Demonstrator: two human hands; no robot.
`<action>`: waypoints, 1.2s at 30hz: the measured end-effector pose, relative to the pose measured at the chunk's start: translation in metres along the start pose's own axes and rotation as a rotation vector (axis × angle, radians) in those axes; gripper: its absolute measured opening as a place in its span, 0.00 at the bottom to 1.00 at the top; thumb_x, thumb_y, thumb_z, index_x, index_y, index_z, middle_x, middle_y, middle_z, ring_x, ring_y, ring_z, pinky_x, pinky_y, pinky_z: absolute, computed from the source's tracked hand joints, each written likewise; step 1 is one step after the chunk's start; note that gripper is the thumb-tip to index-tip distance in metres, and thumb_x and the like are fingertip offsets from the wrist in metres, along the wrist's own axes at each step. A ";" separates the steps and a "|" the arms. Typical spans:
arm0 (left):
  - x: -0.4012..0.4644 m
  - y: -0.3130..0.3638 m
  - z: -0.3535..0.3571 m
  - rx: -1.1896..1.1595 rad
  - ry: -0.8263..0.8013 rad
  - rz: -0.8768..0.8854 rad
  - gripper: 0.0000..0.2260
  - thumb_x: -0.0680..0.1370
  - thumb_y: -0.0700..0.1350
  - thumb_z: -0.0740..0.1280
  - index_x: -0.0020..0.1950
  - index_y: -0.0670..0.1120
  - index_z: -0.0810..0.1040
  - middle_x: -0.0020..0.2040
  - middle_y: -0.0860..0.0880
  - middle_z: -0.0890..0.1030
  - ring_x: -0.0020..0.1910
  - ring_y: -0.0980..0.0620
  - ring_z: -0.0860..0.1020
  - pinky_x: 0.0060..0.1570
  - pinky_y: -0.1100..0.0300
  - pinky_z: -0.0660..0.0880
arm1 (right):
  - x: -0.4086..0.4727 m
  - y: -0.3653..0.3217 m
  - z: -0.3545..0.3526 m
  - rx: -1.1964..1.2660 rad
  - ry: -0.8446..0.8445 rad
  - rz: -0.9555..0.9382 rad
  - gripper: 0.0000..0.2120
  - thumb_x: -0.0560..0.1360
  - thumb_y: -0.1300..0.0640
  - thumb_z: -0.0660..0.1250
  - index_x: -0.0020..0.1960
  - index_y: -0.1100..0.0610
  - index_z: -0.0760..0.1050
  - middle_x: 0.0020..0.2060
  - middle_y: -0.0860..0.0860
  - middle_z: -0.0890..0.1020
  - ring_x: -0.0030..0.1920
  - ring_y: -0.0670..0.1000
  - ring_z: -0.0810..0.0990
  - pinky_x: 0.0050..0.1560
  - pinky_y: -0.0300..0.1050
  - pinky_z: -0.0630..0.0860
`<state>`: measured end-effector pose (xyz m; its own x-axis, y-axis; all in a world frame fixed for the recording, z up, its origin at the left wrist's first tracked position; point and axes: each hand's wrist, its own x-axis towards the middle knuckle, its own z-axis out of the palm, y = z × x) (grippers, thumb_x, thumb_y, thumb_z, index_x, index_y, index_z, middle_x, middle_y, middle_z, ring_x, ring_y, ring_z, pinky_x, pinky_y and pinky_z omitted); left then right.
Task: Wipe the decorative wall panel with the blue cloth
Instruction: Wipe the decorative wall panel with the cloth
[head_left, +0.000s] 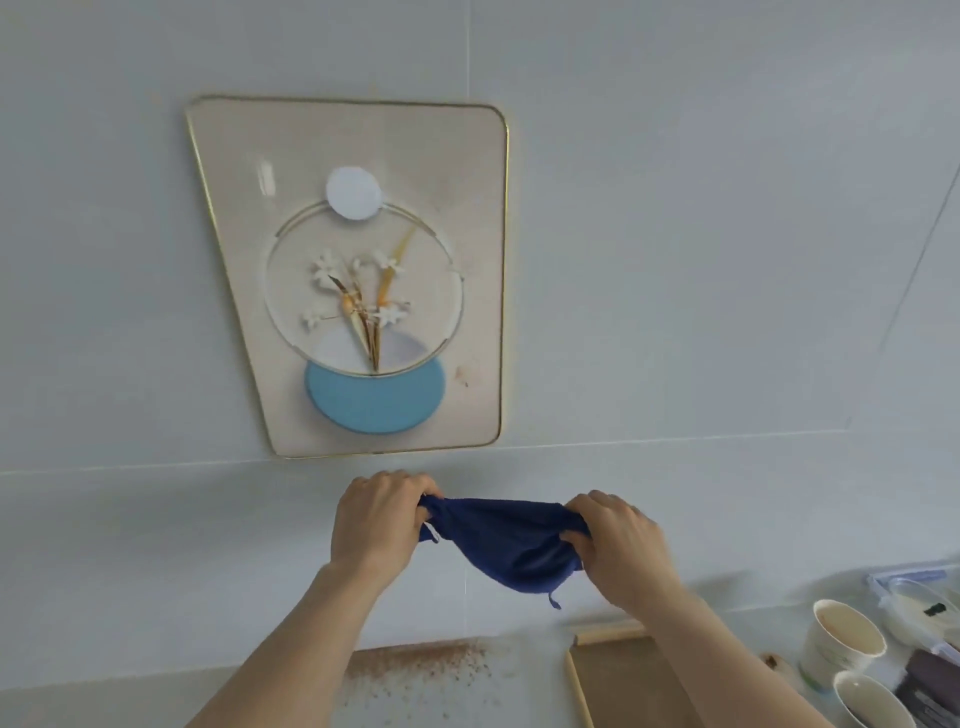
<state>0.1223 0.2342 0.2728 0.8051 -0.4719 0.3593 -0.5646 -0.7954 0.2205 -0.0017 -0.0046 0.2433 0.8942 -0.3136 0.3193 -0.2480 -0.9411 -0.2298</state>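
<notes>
A: Head view: where's the blue cloth (511, 543)?
B: I see it stretched between both hands below the decorative wall panel (358, 270), clear of it. Left hand (376, 522) and right hand (618, 545) each grip an end.

We had one head-worn view, angled up at the wall panel (358, 275) from close by, hands low in frame.

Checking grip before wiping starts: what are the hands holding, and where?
The cloth, stretched between both hands: left hand bunches its left end, right hand its right end.
</notes>
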 end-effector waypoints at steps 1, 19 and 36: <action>0.000 -0.010 -0.012 -0.013 0.022 -0.022 0.11 0.78 0.42 0.68 0.54 0.56 0.84 0.48 0.55 0.87 0.48 0.50 0.82 0.44 0.58 0.70 | 0.005 -0.014 -0.002 0.027 0.003 0.008 0.08 0.82 0.52 0.61 0.57 0.50 0.77 0.52 0.45 0.81 0.53 0.52 0.79 0.47 0.45 0.75; 0.014 0.005 -0.065 -0.629 0.181 -0.032 0.11 0.79 0.44 0.68 0.58 0.58 0.83 0.50 0.58 0.87 0.49 0.54 0.83 0.51 0.54 0.82 | 0.044 -0.152 -0.024 1.835 -0.152 0.440 0.24 0.78 0.39 0.67 0.60 0.59 0.79 0.53 0.59 0.86 0.53 0.59 0.86 0.52 0.56 0.83; 0.122 -0.022 -0.057 0.078 0.610 0.366 0.26 0.85 0.50 0.55 0.83 0.47 0.58 0.85 0.47 0.56 0.84 0.45 0.51 0.82 0.42 0.51 | 0.137 -0.130 -0.019 0.436 0.815 -0.214 0.29 0.75 0.72 0.69 0.73 0.55 0.70 0.73 0.57 0.72 0.74 0.57 0.70 0.71 0.44 0.71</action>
<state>0.2225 0.2157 0.3632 0.3086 -0.4352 0.8458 -0.7462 -0.6622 -0.0684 0.1463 0.0720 0.3342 0.3287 -0.2863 0.9000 0.1994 -0.9105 -0.3624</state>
